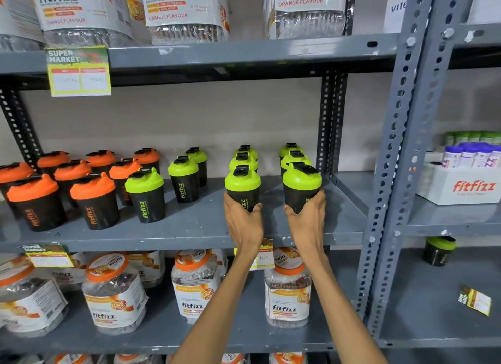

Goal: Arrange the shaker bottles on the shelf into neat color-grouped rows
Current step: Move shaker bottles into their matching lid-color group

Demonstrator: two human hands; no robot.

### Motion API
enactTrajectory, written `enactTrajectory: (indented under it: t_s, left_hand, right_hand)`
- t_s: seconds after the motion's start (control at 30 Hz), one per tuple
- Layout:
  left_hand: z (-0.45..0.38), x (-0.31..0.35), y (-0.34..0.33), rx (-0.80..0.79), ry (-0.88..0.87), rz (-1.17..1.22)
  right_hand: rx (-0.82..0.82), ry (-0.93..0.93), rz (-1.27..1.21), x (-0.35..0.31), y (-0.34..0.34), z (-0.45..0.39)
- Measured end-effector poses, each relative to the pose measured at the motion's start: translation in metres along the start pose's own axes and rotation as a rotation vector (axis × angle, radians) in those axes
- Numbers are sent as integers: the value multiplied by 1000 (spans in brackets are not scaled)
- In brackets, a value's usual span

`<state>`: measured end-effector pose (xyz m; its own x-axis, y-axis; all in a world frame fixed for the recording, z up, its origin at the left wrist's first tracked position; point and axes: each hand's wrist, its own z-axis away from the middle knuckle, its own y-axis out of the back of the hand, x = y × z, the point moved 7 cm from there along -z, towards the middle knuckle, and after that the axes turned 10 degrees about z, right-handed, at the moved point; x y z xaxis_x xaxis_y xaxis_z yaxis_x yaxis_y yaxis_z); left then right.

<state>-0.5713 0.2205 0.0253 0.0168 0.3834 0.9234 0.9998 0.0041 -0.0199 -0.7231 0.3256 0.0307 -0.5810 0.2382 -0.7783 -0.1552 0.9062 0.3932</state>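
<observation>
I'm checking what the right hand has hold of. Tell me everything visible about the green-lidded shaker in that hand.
The shaker in the right hand has a black, plastic-looking tapered body and a lime-green domed lid with a black flip cap. It stands upright at the front of the rightmost green row on the grey shelf. The right hand wraps its lower body, hiding most of the green lettering.

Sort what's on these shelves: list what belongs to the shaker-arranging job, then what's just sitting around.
Part of the job:
- green-lidded shakers
- orange-lidded shakers
- the two front green shakers, one held in the left hand, one in the right hand
- middle shelf

Just sitting around:
- fitfizz jars
- price tag
- white fitfizz box
</observation>
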Motion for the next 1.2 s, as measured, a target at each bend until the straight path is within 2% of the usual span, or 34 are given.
enactTrajectory:
  t_s: [0.13, 0.53, 1.2]
  left_hand:
    - [5, 1, 4, 2, -14, 18]
    - [16, 4, 11, 22, -33, -3]
    - [16, -4, 10, 10, -40, -34]
  right_hand:
    - [40, 21, 5, 2, 12, -3]
    - [7, 26, 57, 7, 3, 3]
    - [51, 30, 107, 10, 3, 6]
